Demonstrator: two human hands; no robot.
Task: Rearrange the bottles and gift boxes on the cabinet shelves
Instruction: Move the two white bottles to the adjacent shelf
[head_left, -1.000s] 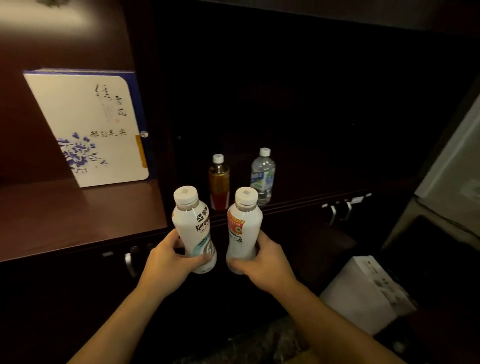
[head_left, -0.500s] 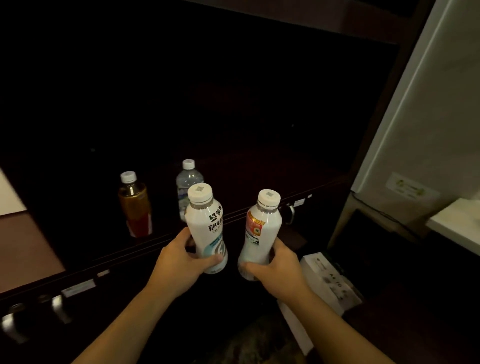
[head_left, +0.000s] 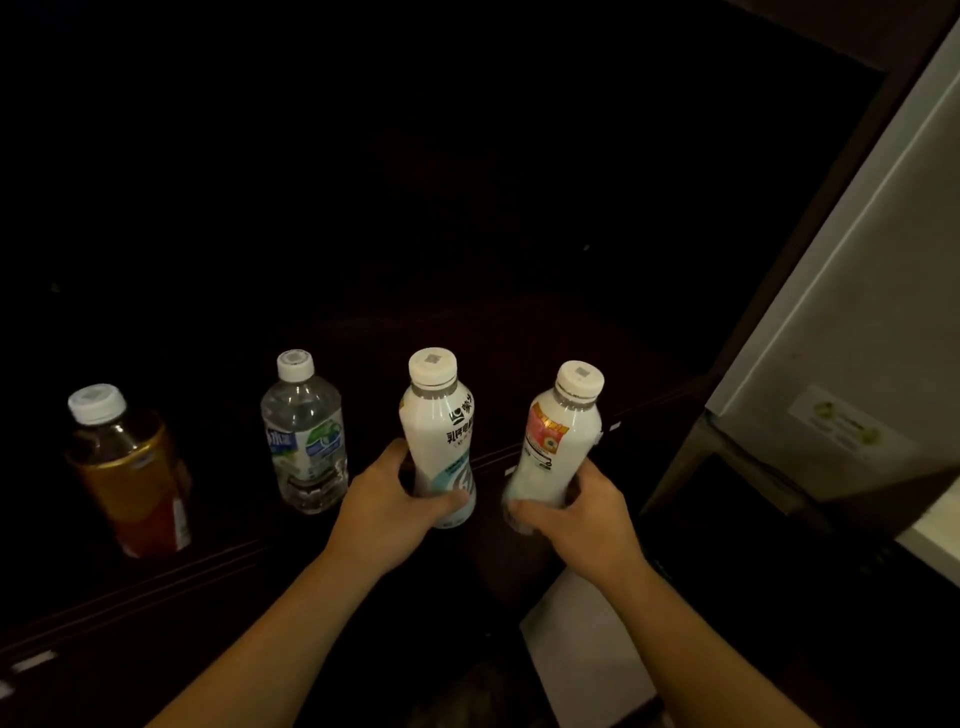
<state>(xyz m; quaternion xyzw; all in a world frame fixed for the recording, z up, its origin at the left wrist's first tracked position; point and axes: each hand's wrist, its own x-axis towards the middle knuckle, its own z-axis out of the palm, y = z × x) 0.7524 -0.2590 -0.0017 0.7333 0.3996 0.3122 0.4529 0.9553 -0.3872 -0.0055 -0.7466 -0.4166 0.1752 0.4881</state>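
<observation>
My left hand (head_left: 387, 512) grips the lower part of a white milk bottle with a teal label (head_left: 439, 426), held upright. Wrapped around the base of a second white bottle with a pink and orange label (head_left: 558, 436) is my right hand (head_left: 579, 519); this bottle leans slightly right. Both bottles are over the front of the dark cabinet shelf (head_left: 545, 343). On that shelf to the left stand a clear water bottle (head_left: 304, 434) and, further left, an amber tea bottle with a red label (head_left: 127, 470).
The shelf interior is very dark and its back is hidden. A pale grey appliance (head_left: 857, 322) stands against the cabinet's right side. A white box (head_left: 582, 639) lies low on the floor below my right arm. The shelf's front edge (head_left: 156, 577) runs diagonally.
The view has swung right and closer: the blue-and-white gift box on the left has left the frame. Both hands have carried their bottles forward, to the right of the water bottle.
</observation>
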